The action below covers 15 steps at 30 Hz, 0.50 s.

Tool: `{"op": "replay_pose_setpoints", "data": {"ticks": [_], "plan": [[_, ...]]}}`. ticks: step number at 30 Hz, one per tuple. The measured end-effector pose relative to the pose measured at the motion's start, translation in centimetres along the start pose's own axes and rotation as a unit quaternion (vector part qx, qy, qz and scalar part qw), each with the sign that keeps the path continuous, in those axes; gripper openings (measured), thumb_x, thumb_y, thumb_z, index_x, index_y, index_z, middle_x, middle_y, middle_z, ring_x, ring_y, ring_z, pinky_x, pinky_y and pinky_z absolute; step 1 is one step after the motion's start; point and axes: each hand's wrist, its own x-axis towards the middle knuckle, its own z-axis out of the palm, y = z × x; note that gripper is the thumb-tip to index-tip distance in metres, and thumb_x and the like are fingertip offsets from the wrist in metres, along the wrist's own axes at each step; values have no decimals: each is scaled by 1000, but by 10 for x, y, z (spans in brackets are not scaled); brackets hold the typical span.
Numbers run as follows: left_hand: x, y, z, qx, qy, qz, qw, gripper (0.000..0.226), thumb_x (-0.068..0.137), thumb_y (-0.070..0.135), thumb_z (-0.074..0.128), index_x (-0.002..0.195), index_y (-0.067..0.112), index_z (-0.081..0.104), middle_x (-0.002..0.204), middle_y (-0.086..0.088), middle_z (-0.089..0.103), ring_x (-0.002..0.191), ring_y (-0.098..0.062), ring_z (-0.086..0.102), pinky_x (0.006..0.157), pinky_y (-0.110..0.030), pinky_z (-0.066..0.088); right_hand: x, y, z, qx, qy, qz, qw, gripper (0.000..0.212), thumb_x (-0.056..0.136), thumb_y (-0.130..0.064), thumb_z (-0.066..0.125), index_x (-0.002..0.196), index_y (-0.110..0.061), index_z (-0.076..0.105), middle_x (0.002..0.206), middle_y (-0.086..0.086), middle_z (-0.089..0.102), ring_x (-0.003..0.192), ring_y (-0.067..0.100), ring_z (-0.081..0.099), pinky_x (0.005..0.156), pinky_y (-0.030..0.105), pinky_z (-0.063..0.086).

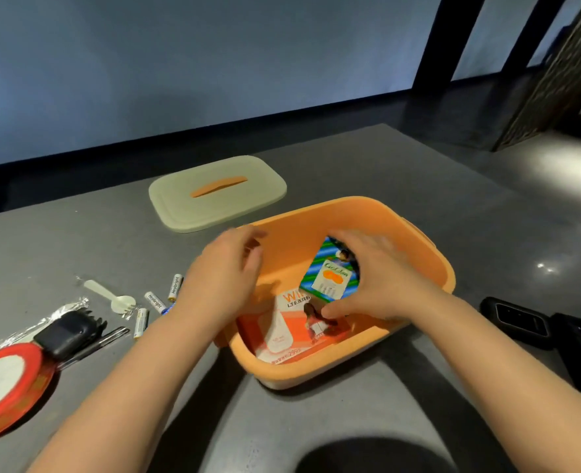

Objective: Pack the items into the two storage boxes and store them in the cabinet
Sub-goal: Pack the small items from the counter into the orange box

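Nearest, my right hand (378, 278) fingers pinch a glossy striped card packet (330, 274) inside the smooth orange plastic box (429, 264), left hand (227, 278) fingers loosely curled at its rim.

Orange storage box (429, 264), pale green lid (221, 203) with orange handle (218, 186), green-and-blue striped packet (330, 271), orange-and-white carton (289, 332), red ribbon spool (5, 387), white batteries (174, 287), grey counter (77, 240)
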Motion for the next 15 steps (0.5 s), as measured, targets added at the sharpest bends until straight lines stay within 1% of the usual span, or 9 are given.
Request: {"op": "replay_pose_setpoints", "data": {"ticks": [1,2,4,7,10,12,13,15], "plan": [[-6,-5,-4,-36,62,-8,997,27,92,20,51,117,27,59,115,7,60,106,-11,54,85,-26,40,6,-7,4,-5,-42,-31,999,118,49,-57,85,145,-41,18,147,-18,30,133,12,26,106,37,29],[-12,-9,-6,-55,101,-8,993,26,91,15,51,114,25,60,113,8,60,106,-9,53,86,-23,37,12,-15,9,-13,-91,-61,994,118,50,-53,87,145,-41,18,148,-17,29,134,13,25,107,36,28],[-21,-17,-3,-72,126,-2,989,27,88,7,53,110,21,62,111,7,59,106,-8,51,86,-20,34,25,-29,21,-48,-182,-110,976,118,54,-41,89,146,-41,16,151,-16,24,137,13,21,111,38,26],[-29,-24,3,-89,136,-3,987,29,86,1,54,107,19,63,111,7,58,107,-9,51,89,-21,35,39,-40,33,-91,-260,-145,950,115,61,-24,87,148,-40,13,154,-12,22,140,16,19,112,41,26],[-34,-27,9,-101,137,-8,985,30,86,2,53,106,22,63,115,11,54,112,-5,47,92,-20,33,43,-44,44,-79,-306,-169,934,113,66,-15,83,148,-42,10,153,-12,20,141,15,16,111,39,25],[-35,-29,11,-110,138,-14,984,29,88,3,53,106,23,63,118,12,52,114,-3,45,92,-18,31,43,-43,48,-69,-322,-172,928,116,66,-14,83,148,-42,7,157,-15,10,143,12,7,113,38,20],[-35,-29,11,-112,137,-17,984,28,88,4,53,106,24,63,118,12,51,114,-3,44,92,-19,31,44,-40,46,-51,-328,-163,929,117,65,-15,84,148,-44,7,157,-17,5,143,9,7,113,35,20],[-34,-30,12,-114,130,-20,985,28,88,6,53,106,25,63,120,13,51,115,-2,42,93,-21,31,47,-31,37,4,-305,-118,945,113,64,-22,86,146,-47,12,156,-21,7,138,5,16,108,28,25]]}}
